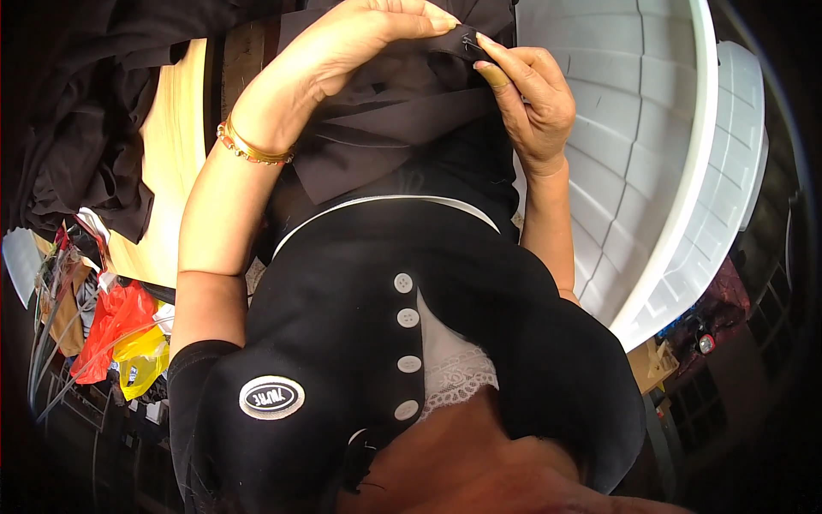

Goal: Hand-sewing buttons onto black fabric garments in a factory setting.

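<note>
The left hand (372, 34) was raised at the upper edge of the view, its fingers pinched on a folded edge of dark brown cloth (377, 128). The cloth ran out from under these fingertips to the right. The right hand (535, 101) stood opposite, its fingers narrowed on the same edge, with the cloth lying between and just beside the two leading tips. Whether these fingers also gripped a small tool could not be told. One right fingertip showed a yellowish tone.

A fine pale thread-like mark (467, 40) lay on the short dark section between the hands, nearest the right fingertips; its exact nature was too small to tell. Below the hands, the rest of the cloth hung in broad folds in front of the person's black shirt (325, 283).

A gold-coloured bracelet (254, 154) encircled the left wrist. To the left, a dark cloth heap (94, 128) partly covered a pale wooden counter (175, 163). Beneath it were a red plastic bag (120, 321) and a yellow plastic bag (141, 360). A large white plastic tub (621, 128) stood beside the right forearm.
</note>
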Demonstrator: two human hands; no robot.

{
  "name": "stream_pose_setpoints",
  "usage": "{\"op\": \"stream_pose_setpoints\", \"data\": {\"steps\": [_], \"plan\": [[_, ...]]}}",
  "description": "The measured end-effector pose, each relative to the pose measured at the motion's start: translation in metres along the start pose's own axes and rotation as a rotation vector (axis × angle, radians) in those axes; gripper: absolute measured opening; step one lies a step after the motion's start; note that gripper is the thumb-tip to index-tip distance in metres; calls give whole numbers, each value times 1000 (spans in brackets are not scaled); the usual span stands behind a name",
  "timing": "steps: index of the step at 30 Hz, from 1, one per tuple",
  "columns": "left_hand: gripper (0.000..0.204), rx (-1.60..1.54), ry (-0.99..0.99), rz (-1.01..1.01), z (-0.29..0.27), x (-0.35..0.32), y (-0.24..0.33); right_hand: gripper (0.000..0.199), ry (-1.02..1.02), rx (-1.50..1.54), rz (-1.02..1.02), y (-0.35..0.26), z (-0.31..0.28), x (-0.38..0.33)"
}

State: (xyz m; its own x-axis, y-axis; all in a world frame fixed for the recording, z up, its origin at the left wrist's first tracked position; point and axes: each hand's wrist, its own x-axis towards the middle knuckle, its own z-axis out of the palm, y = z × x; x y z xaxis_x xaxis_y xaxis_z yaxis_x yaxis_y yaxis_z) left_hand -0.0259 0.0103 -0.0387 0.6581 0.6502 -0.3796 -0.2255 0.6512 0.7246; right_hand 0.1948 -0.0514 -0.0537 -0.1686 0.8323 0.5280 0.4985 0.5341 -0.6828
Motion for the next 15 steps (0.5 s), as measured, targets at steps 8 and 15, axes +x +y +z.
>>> {"op": "stream_pose_setpoints", "data": {"steps": [8,15], "plan": [[19,-35,11,14,2,-2,0,38,0,-17,-12,-1,-2,-4],[22,135,61,40,-1,0,-3,39,8,3,-7,-1,4,-1]]}}
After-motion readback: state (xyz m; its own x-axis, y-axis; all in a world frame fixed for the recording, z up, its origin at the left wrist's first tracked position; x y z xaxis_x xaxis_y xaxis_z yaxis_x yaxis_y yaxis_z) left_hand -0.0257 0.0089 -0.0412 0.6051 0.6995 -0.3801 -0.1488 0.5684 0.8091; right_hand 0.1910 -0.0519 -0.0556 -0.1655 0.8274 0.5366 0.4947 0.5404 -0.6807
